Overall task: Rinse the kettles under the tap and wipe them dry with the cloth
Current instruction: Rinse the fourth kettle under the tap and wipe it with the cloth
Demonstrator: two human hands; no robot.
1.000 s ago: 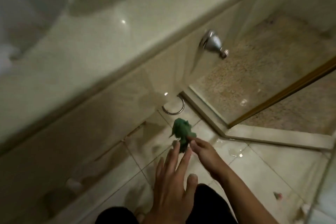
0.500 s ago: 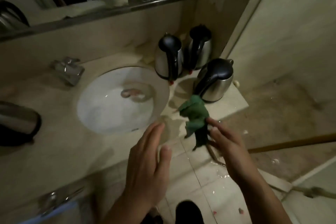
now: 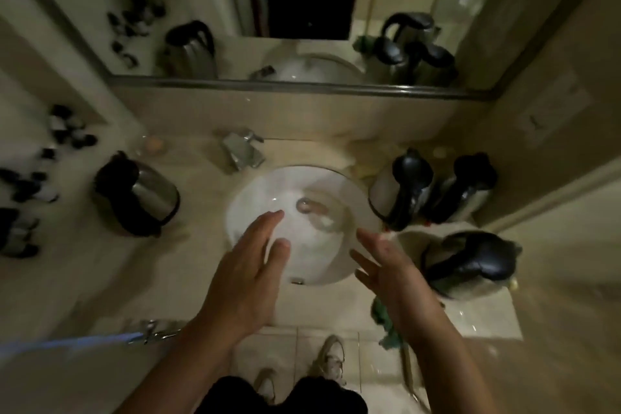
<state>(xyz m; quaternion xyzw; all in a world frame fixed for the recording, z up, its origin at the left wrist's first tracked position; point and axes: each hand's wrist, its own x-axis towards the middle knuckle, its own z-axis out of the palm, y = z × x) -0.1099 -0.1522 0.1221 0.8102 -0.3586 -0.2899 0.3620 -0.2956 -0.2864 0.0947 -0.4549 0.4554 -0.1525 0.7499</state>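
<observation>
four kettles are seen on the counter (image 3: 84, 279): one (image 3: 137, 193) by its left edge and three (image 3: 400, 191) (image 3: 465, 191) (image 3: 470, 265) crowded at its right end beside the sink (image 3: 255, 198). half a second ago the green cloth (image 3: 381, 312) was pinched in the right hand (image 3: 393, 276); now it is glimpsed under that hand at the counter's front edge, whether held cannot be told. the left hand (image 3: 248, 276) is spread flat and empty over the basin, so a kettle is probably to be picked up next.

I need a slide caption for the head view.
Open hands over sink, kettles alongside.
</observation>
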